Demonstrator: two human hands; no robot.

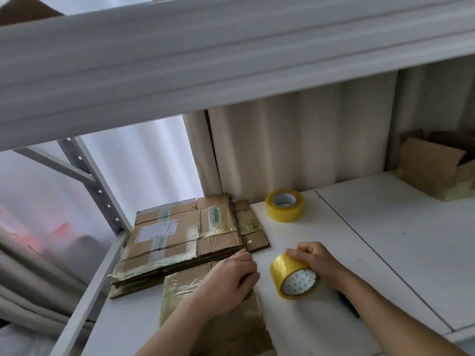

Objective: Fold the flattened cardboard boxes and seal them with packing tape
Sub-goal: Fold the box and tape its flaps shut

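Gripping a tape roll in your right hand, left hand fingers curled on a flattened box; folding hasn't started, the stack waits.

Head-worn camera looks down, close, onto the white shelf.

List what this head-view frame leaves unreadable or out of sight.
- Label print on the flattened box stack: too small and blurred.
- Flattened box under the left hand: hand and forearm cover its middle; the bottom edge cuts it off.
- Dark green object behind the right forearm: mostly hidden, unidentifiable.
- Open box at far right: cut off by the frame edge.
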